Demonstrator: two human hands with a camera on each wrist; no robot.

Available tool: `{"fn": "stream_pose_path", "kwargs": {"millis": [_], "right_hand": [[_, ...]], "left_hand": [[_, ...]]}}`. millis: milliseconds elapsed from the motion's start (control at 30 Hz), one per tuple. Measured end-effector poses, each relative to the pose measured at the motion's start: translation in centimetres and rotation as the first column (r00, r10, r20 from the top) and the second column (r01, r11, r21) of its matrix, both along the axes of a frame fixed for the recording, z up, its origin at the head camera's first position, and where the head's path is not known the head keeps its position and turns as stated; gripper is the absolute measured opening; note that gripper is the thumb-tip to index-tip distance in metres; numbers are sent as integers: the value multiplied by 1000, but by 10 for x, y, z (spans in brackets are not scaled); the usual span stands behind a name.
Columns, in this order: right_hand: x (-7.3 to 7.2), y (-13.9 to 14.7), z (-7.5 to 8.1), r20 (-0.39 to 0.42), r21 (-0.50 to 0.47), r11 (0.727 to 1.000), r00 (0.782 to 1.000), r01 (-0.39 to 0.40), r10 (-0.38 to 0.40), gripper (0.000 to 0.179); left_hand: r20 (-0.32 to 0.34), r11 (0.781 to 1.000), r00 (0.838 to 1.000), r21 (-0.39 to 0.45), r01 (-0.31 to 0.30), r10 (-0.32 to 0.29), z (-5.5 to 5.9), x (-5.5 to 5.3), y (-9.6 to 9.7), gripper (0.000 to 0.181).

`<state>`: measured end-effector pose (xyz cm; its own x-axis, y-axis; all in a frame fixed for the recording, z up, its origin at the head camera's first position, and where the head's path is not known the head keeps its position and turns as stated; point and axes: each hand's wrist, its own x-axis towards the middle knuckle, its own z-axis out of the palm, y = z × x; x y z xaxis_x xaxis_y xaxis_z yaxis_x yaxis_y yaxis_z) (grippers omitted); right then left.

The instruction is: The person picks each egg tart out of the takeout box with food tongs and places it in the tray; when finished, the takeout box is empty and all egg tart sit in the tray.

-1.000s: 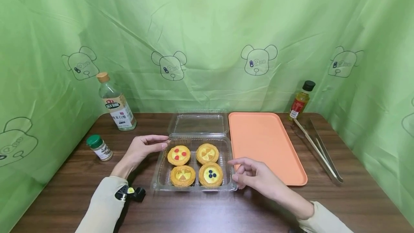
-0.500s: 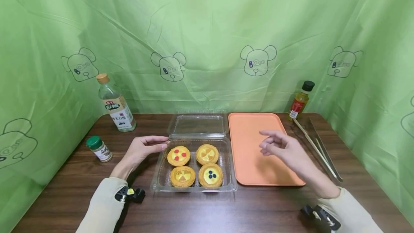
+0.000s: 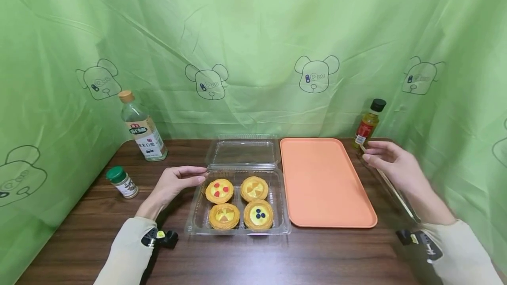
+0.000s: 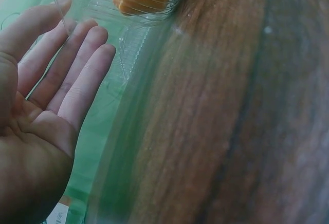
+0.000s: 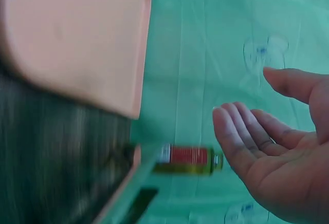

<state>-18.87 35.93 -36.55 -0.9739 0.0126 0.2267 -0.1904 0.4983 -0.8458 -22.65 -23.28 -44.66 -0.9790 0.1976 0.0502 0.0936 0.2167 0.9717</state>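
Green-capped shaker jar (image 3: 123,182) is sitting far left on the tabletop (image 3: 237,261), with an orange-capped glass bottle (image 3: 146,140) standing just behind it. Next along, the left hand (image 3: 170,184) is resting its fingertips at the left edge of a clear plastic container (image 3: 280,197); fingers are staying loose, not curling around anything. Four tarts (image 3: 219,190) are sitting inside, and the lid (image 3: 245,151) is lying flipped back behind them. An orange tray (image 3: 328,184) is filling the space between the container and the tongs (image 3: 402,202). Over on the right, the right hand (image 3: 400,166) is hovering above those tongs, covering part of them, with the oil bottle (image 3: 365,130) standing right by its fingertips, kinda crowding that end.

As for the wrist cams, the left one is showing the open palm that the head view is hiding, but only part of one tart. The right one is showing thumb and fingers standing well apart, gripping nothing; from above you can't really tell.
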Motion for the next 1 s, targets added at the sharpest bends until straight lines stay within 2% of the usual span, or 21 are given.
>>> {"fn": "stream_pose_path", "kwargs": {"millis": [133, 267, 367, 467, 700, 833, 1000], "right_hand": [[-2, 27, 3, 31, 165, 986, 999, 37, -43, 62], [-3, 51, 3, 74, 356, 934, 995, 33, -63, 73], [-4, 64, 1, 131, 435, 901, 989, 5, -69, 78], [-4, 73, -1, 169, 477, 879, 983, -18, -72, 82], [-6, 85, -11, 271, 500, 861, 961, -94, -53, 88], [-5, 87, -18, 316, 463, 876, 949, -134, -22, 86], [-5, 86, -22, 388, 394, 906, 922, -154, -12, 84]], "left_hand": [[-2, 1000, 1000, -5, 4, -4, -1, 0, 1, 41], [-11, 1000, 1000, -9, 8, -8, 0, -1, 1, 41], [-13, 1000, 1000, -17, 8, -8, 0, -1, 1, 41], [-9, 1000, 1000, -22, 5, -5, 0, -1, 0, 41], [-14, 999, 1000, -36, -3, 3, 0, 0, -1, 41], [-15, 999, 1000, -47, 0, -1, 0, 1, -2, 40], [-26, 999, 1000, -41, 7, -8, 0, 0, -1, 40]]}}
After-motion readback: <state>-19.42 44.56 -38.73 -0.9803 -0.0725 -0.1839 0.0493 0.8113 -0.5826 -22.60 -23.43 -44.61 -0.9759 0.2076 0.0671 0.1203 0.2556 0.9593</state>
